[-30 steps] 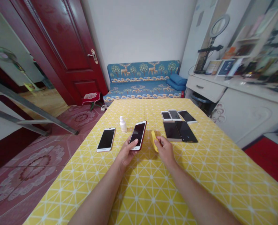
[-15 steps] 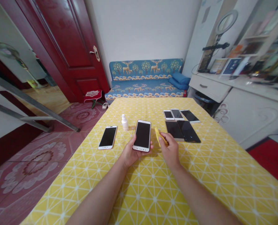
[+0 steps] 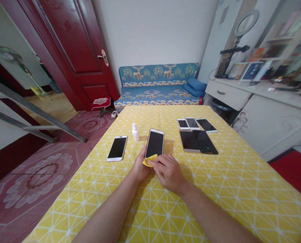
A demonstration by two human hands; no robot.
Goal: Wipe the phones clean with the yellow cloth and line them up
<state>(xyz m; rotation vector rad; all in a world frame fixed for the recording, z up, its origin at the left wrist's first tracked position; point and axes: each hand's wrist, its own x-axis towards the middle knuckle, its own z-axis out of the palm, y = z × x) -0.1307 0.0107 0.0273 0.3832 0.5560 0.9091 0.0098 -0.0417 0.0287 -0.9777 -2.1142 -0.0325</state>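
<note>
My left hand (image 3: 140,167) grips the lower edge of a black-screened smartphone (image 3: 154,144) with a light metal frame, and the phone rests near the tabletop. My right hand (image 3: 168,173) pinches a yellow cloth (image 3: 148,161) against the phone's lower end, hiding that part. To the left lies a white smartphone (image 3: 117,148), with a small white dropper bottle (image 3: 135,132) just beyond it. Farther right, two larger dark-screened phones (image 3: 198,141) lie side by side. Behind them is a row of 3 smaller phones (image 3: 192,124).
The yellow patterned tablecloth (image 3: 180,209) covers the table, whose left edge drops to a tiled floor (image 3: 39,172). A blue printed sofa (image 3: 157,89) stands beyond the far end, a dark red door (image 3: 71,50) at left, and a white cabinet (image 3: 272,131) at right.
My right hand has moved left and brought the yellow cloth onto the phone's lower end. The phone in my left hand has turned from tilted to nearly straight.
</note>
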